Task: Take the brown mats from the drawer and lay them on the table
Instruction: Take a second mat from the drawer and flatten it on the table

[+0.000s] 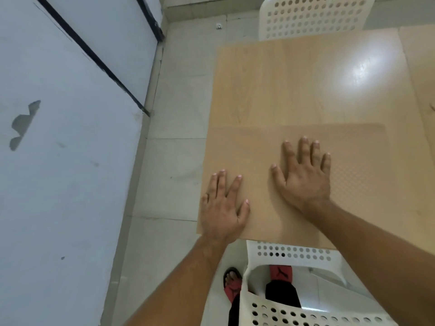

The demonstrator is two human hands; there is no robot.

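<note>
A light brown mat (357,175) with a fine woven pattern lies flat on the near half of the wooden table (294,85). Its far edge runs across the table about midway. My left hand (223,208) rests palm down on the mat's left part, near the table's left edge, fingers straight and spread. My right hand (306,175) presses flat on the middle of the mat, fingers spread too. Neither hand grips anything. No drawer is in view.
A white perforated chair (313,17) stands at the table's far side. Another white perforated chair (306,290) stands just below the table's near edge, over my feet in red sandals. A pale wall (58,161) runs along the left, across a strip of tiled floor.
</note>
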